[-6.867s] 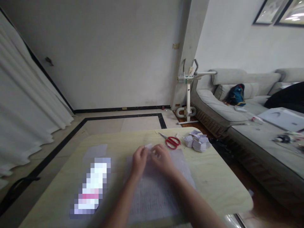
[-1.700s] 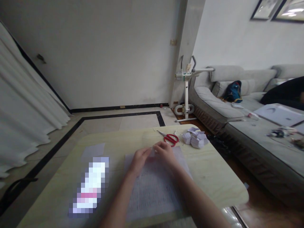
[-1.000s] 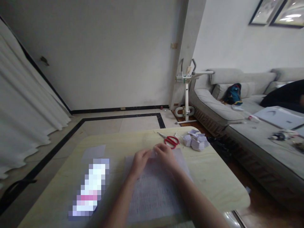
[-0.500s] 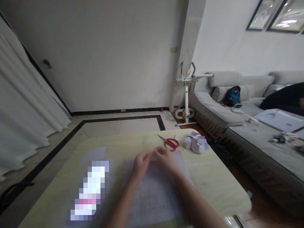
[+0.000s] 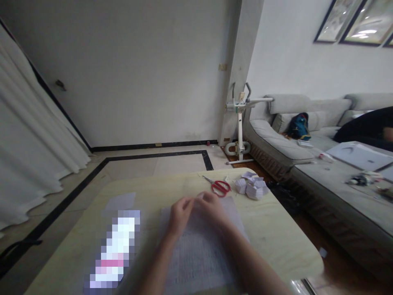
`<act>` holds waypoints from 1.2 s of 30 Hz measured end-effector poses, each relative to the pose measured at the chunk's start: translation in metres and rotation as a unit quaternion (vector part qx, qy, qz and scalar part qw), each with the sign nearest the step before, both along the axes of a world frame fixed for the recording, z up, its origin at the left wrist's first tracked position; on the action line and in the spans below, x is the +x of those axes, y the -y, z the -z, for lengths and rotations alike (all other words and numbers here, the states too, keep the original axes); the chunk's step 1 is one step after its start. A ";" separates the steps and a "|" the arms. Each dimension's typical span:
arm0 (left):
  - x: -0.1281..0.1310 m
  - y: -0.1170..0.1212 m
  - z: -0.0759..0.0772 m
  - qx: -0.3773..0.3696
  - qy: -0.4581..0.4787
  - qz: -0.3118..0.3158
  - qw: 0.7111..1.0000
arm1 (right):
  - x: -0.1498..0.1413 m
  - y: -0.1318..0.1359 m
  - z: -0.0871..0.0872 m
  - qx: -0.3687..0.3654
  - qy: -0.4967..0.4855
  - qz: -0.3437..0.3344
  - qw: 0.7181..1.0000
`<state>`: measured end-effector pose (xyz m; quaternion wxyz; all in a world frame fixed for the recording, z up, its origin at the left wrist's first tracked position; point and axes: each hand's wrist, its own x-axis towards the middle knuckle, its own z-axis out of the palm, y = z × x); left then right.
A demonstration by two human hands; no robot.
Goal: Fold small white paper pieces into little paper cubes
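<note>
left hand [image 5: 179, 214] and right hand [image 5: 211, 207] are narrowly gripping a mostly hidden paper piece [image 5: 199, 196] over the written sheet [image 5: 198, 258], presumably for steadiness.

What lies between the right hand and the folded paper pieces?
In the head view, the red-handled scissors lie between the right hand and the folded paper pieces.

white wall [image 5: 147, 82] | white curtain [image 5: 33, 159], left | grey sofa [image 5: 319, 176], right | pale floor [image 5: 172, 163], black border [image 5: 153, 155] | dim light
</note>
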<state>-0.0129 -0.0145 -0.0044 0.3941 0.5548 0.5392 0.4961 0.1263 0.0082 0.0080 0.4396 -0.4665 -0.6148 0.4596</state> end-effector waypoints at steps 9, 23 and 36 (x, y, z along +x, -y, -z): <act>0.000 0.003 -0.005 0.034 -0.028 0.010 0.999 | 0.000 0.000 0.002 0.001 -0.023 0.005 1.000; 0.000 0.004 -0.004 0.043 0.013 -0.050 0.998 | 0.003 -0.004 0.003 0.036 0.012 -0.011 0.999; -0.002 0.002 -0.009 0.022 0.059 -0.076 0.995 | -0.004 0.004 0.000 0.058 0.057 -0.028 0.996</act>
